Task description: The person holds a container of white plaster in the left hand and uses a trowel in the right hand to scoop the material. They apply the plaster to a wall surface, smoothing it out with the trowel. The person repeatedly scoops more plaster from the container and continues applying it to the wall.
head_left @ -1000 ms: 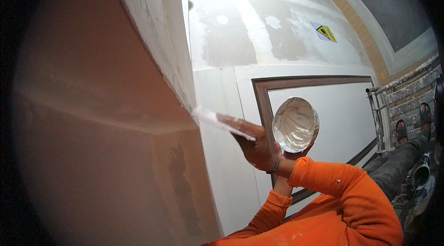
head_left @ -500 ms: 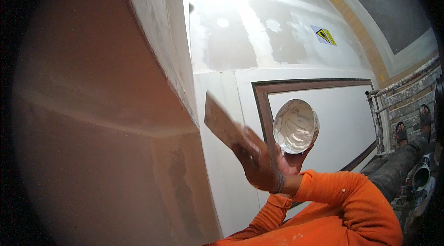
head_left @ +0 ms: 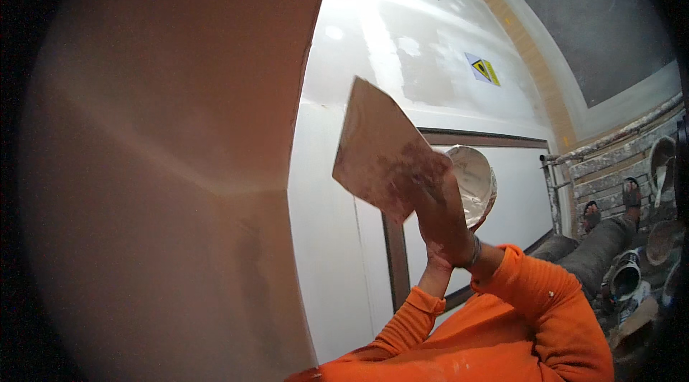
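Note:
My right hand (head_left: 446,213) grips a broad flat scraper (head_left: 377,141), its wide face turned to view and its far corner pointing up and left. Brownish smears mark the blade near my fingers. Behind that hand is a round bowl (head_left: 475,184) coated inside with whitish paste. My left hand (head_left: 437,261) supports the bowl from below; its fingers are mostly hidden behind my right hand and wrist. The two forearms, in orange sleeves, cross close together at the wrists. The scraper is in front of the bowl's left side and hides part of it.
A brownish wall surface (head_left: 165,238) fills the left, its edge near my hands. Beyond stand a dark-framed white panel (head_left: 495,166) and a patched wall with a yellow warning sign (head_left: 482,69). At right are a slatted platform (head_left: 596,174), my sandalled feet, and a bucket (head_left: 626,278).
The scraper has turned from nearly edge-on to broadside. My right hand has come across in front of the bowl, hiding my left hand. The whole view has shifted slightly.

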`<action>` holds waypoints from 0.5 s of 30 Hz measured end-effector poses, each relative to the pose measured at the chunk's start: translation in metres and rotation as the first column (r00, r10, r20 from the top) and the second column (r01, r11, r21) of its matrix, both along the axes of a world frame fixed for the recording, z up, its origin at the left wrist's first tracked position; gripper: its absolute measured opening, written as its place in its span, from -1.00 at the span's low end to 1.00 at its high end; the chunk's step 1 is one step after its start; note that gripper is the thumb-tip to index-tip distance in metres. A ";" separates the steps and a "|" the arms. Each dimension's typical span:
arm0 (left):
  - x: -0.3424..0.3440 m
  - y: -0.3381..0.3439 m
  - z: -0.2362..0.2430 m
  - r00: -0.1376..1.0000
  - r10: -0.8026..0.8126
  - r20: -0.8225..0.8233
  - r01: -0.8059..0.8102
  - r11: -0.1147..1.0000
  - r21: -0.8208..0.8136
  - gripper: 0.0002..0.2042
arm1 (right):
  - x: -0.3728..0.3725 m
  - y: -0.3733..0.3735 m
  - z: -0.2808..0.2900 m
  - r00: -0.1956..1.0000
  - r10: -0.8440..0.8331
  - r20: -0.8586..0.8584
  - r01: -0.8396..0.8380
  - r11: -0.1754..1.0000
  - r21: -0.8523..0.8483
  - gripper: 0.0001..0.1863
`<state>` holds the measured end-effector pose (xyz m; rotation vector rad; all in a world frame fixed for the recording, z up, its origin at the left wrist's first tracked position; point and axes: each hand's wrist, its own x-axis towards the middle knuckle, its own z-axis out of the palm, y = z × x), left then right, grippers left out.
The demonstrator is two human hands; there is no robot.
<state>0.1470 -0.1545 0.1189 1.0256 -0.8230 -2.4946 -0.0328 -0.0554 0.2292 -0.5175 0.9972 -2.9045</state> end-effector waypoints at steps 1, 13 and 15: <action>0.001 0.000 -0.005 1.000 0.007 -0.009 -0.007 0.999 0.032 -0.40 | -0.009 -0.010 -0.003 0.972 -0.167 -0.164 0.184 0.978 0.098 -0.64; -0.011 0.007 -0.014 0.985 0.090 -0.150 -0.066 0.986 0.155 -0.32 | -0.047 0.078 -0.008 0.803 0.520 0.291 -0.504 0.853 -0.134 -0.58; -0.017 -0.003 -0.018 0.986 0.085 -0.143 -0.074 0.994 0.081 -0.35 | -0.061 0.091 -0.029 0.857 0.440 0.270 -0.460 0.888 0.015 -0.59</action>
